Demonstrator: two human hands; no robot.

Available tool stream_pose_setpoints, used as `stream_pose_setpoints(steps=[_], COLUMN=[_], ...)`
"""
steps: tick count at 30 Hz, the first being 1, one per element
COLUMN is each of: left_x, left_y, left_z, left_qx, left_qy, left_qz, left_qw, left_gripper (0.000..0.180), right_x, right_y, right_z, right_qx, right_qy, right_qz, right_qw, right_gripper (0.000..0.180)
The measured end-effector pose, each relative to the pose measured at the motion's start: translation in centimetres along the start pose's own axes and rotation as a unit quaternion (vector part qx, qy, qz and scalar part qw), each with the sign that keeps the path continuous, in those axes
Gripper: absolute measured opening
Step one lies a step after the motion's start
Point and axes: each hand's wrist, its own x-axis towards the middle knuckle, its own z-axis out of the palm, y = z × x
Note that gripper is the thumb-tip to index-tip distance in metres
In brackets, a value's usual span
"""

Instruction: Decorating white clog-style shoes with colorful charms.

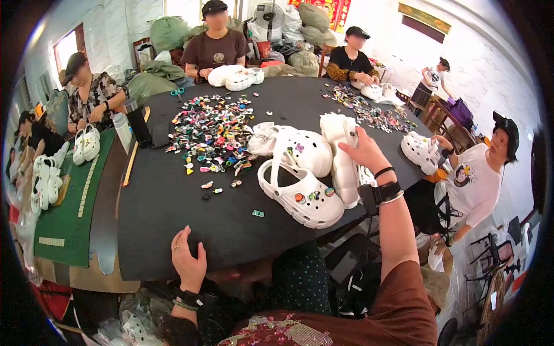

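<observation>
Brown shirt cloth [398, 305] is showing below the table's [156, 213] near edge. Over that edge, toward the near left corner, the left hand [187, 259] is holding nothing, its fingers loosely open. Near the right edge, the right hand [369, 152] is touching a white shoe [344, 176]; whether its fingers are gripping, I cannot tell. Just beside, a decorated shoe [314, 203] is lying by the near edge. Small charms [213, 127] are lying heaped toward the far left corner.
</observation>
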Motion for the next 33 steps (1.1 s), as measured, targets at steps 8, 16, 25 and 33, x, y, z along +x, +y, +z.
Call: stream_pose_setpoints(steps=[8,16,25,33], left_x=[0.5,0.2,0.7,1.0], left_y=[0.1,0.3,0.3,0.6], left_z=[-0.3,-0.7,-0.6,-1.1], left_qx=[0.015,0.008,0.009,-0.014], left_qy=[0.001,0.021,0.023,0.032], left_qz=[0.013,-0.003,0.012,0.017], left_qw=[1.0,1.0,1.0,0.999], left_gripper=[0.054,0.049,0.042,0.039], right_x=[-1.5,1.6,3.3,3.5], right_y=[-5.2,-14.2,-16.4,-16.4], right_z=[0.4,6.7,9.6,4.5], right_qx=[0.056,-0.16,-0.37,-0.168], right_qy=[0.204,-0.069,-0.078,-0.087], right_qz=[-0.223,-0.442,-0.415,-0.502], right_qw=[0.952,0.88,0.828,0.844], right_gripper=[0.058,0.058,0.033,0.009])
